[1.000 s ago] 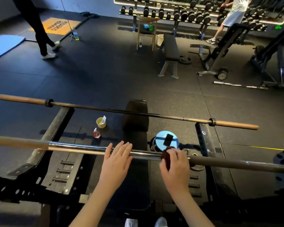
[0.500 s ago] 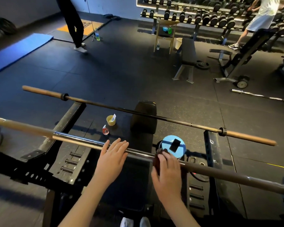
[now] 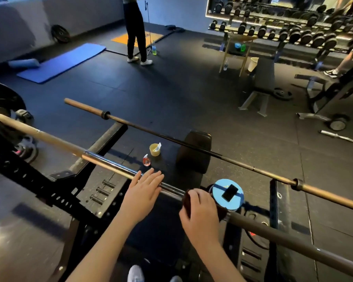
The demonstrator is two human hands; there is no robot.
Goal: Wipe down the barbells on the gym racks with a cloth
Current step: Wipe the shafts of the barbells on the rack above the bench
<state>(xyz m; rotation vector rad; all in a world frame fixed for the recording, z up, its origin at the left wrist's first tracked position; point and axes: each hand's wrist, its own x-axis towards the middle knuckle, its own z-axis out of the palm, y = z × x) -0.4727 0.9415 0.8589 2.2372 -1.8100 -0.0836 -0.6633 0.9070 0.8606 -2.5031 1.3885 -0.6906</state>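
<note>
The near barbell [image 3: 110, 163] runs across the rack from upper left to lower right, shiny in its middle part. My left hand [image 3: 144, 192] lies flat on it with straight fingers. Just to its right, my right hand [image 3: 200, 212] grips a dark brown cloth [image 3: 186, 201] wrapped around the same bar. A second barbell [image 3: 192, 147] lies on the rack farther away, parallel to the first.
Under the bars are a black bench [image 3: 194, 155], a yellow cup [image 3: 155, 150], a small red spray bottle [image 3: 146, 160] and a blue round stool [image 3: 228, 195] with a phone. A weight plate [image 3: 2, 104] hangs at left. Two people stand near the dumbbell rack [image 3: 293, 33] beyond.
The view has swung to the left and the bars now look more tilted. My right hand with the cloth has slid slightly left along the near bar, closer to my left hand.
</note>
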